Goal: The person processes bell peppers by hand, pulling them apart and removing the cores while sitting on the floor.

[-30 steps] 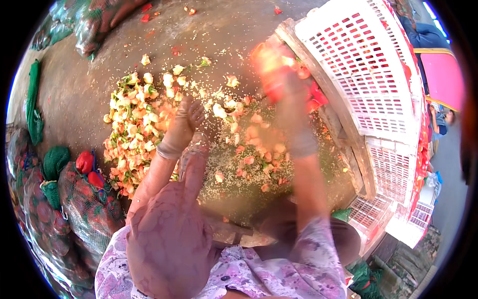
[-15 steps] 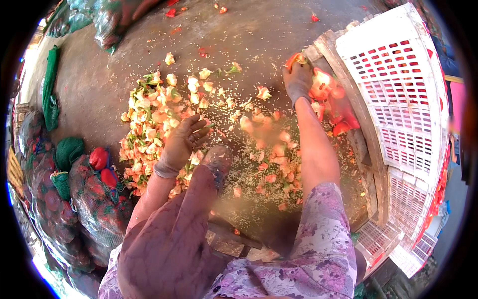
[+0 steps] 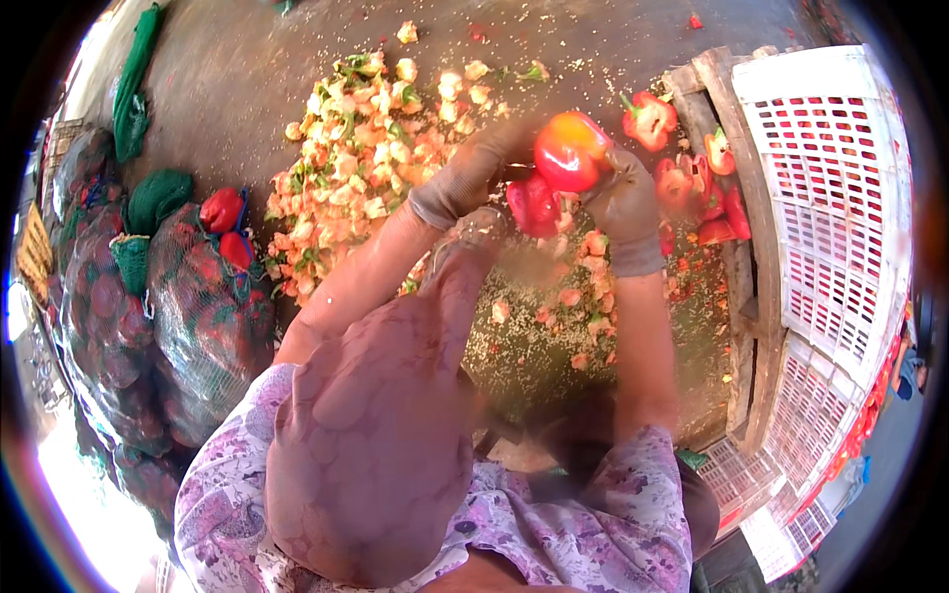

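A glossy red-orange bell pepper is held up in front of me between my two gloved hands. My right hand grips its right side, fingers curled round it. My left hand closes in at its left side, its fingers blurred and partly hidden. Just below is another red pepper piece; whether a hand holds it I cannot tell. Beneath and to the left spreads a heap of pale pepper cores with green stems. Cut red peppers lie beyond my right hand, one opened pepper above them.
White plastic crates stand along the right behind a wooden frame. Full net sacks of red peppers crowd the left, with a rolled green net behind. Seeds and loose cores are scattered over the floor.
My right hand has come back from the wooden frame to the middle with a pepper. My left hand has moved right and up to meet it. The view has shifted.
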